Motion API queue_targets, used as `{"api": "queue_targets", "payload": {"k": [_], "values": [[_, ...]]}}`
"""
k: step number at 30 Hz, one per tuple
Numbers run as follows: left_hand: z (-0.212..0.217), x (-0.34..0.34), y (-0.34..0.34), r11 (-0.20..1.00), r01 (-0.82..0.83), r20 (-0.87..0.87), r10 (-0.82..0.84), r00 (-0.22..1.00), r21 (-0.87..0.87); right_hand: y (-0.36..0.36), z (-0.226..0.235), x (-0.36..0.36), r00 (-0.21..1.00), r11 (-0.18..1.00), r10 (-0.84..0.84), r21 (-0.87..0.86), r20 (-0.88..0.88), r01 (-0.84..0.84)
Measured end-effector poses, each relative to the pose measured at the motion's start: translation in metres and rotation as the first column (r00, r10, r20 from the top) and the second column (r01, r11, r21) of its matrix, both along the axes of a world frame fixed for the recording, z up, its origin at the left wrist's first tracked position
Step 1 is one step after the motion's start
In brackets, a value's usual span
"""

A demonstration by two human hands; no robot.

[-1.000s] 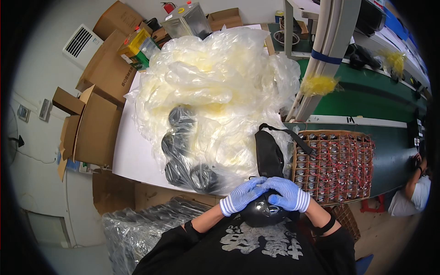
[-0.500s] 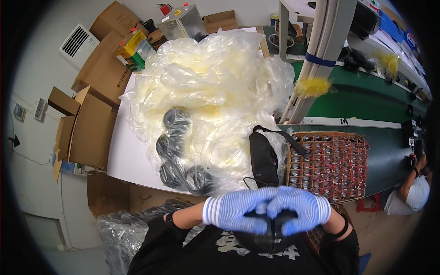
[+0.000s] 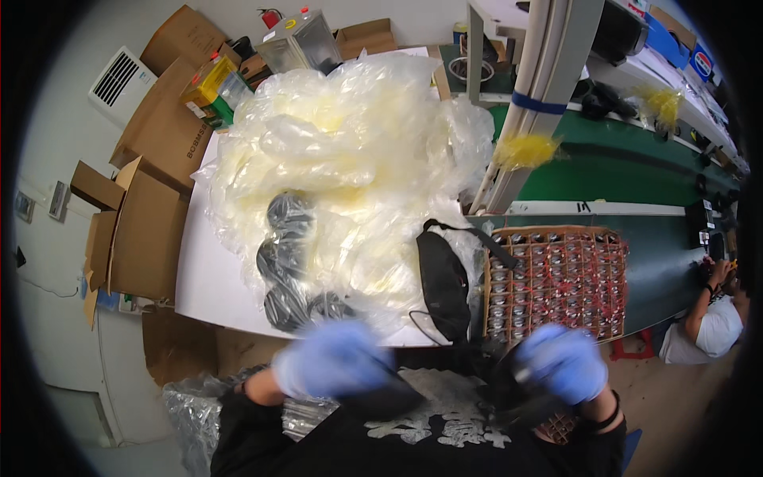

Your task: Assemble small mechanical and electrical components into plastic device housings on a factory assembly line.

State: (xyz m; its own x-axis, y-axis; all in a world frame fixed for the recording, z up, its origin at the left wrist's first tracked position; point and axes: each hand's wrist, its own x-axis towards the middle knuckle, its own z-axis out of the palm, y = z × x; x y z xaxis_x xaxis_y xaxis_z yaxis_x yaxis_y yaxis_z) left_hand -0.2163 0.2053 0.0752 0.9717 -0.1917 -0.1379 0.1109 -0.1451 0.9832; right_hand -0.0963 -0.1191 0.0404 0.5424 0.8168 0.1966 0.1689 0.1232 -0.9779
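Blue-gloved left hand [image 3: 334,363] is smeared by motion; a dark left-side piece [image 3: 388,397] shows just under its fingers. Right hand [image 3: 563,366], well apart from it, has a dark right-side piece [image 3: 513,389] against its fingers. Finger state: bent on both sides, I think, but blur hides how far; I cannot tell how firm either hold is, nor whether the pieces join.

Risks, my judgement:

1. Drop. Both pieces hang clear of the table [image 3: 214,278], on my side of its near edge; a loose hold at speed could let one fall.
2. Snag. Black pouch [image 3: 443,282] lies near that edge, strap [image 3: 497,248] overlapping the partitioned tray [image 3: 556,230]. A wide right swing could catch it and disturb the red wires [image 3: 584,278].
3. Drag. Left glove brushing the clear sheeting [image 3: 342,143] could shift the dark round pieces [image 3: 280,261] beneath.
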Motion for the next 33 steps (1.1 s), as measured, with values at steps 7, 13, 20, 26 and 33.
{"api": "queue_targets", "payload": {"k": [7,13,20,26,33], "values": [[-0.036,0.031,-0.022,0.682,-0.284,0.608,-0.292,0.739,0.674,0.019,-0.013,0.026,0.990,0.845,0.008,0.531,-0.138,0.067],[-0.064,0.034,-0.047,0.735,-0.141,0.566,-0.369,0.737,0.663,0.049,0.012,0.003,0.646,0.539,0.008,0.547,-0.764,0.641],[-0.063,0.055,-0.038,0.878,-0.093,0.777,-0.361,0.516,0.470,0.047,0.001,0.010,0.596,0.633,0.049,0.486,-0.802,0.602],[-0.065,0.052,-0.034,0.878,-0.103,0.787,-0.360,0.500,0.467,0.031,-0.023,0.053,0.865,0.577,0.357,0.812,-0.352,0.093],[-0.063,0.071,-0.052,0.844,-0.114,0.758,-0.401,0.514,0.524,0.000,-0.032,0.070,0.835,0.578,0.320,0.791,-0.448,0.202]]}}
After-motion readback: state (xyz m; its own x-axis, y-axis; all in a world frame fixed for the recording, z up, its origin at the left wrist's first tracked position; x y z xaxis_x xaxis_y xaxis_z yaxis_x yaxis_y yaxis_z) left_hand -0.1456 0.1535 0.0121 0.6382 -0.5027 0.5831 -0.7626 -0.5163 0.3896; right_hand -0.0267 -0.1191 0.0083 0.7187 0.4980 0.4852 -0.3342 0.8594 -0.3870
